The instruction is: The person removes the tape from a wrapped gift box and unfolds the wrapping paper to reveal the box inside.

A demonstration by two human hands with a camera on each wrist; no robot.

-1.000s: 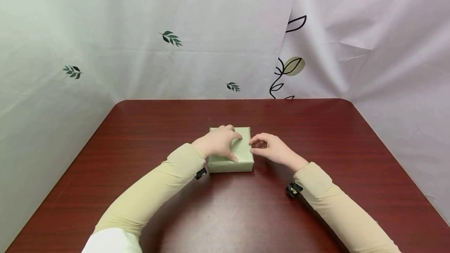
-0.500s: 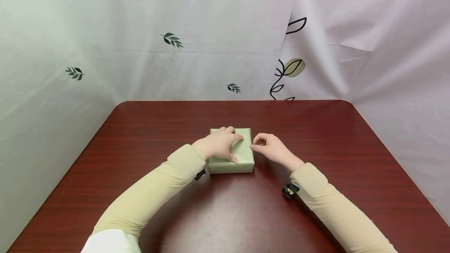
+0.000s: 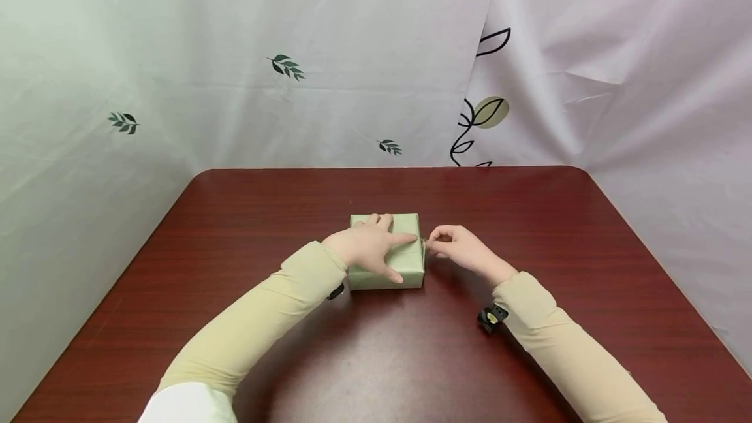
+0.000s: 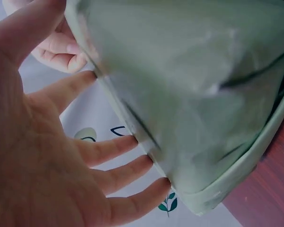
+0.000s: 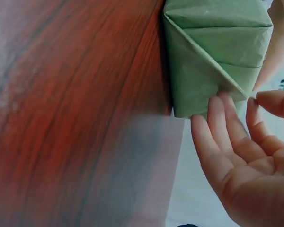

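Observation:
A box wrapped in light green paper (image 3: 405, 254) sits on the table. My left hand (image 3: 367, 245) rests on its top with fingers spread, the index finger reaching to the right edge. In the left wrist view the fingertips of that hand (image 4: 52, 156) touch the paper along an edge. At the box's right side, my right hand (image 3: 464, 250) pinches the tip of a folded paper flap (image 5: 199, 71) between thumb and index finger. The other fingers of the right hand (image 5: 255, 175) lie against or close to the end of the box, where diagonal folds show.
The dark red wooden table (image 3: 376, 358) spreads around the box on all sides. White curtains (image 3: 364, 38) with leaf prints hang behind it and at both sides. A small black camera (image 3: 492, 317) is worn at the right wrist.
The left index finger has stretched to the box's right edge. My right hand has drawn slightly to the right, and the flap now stands out a little from the side. The box stays in place.

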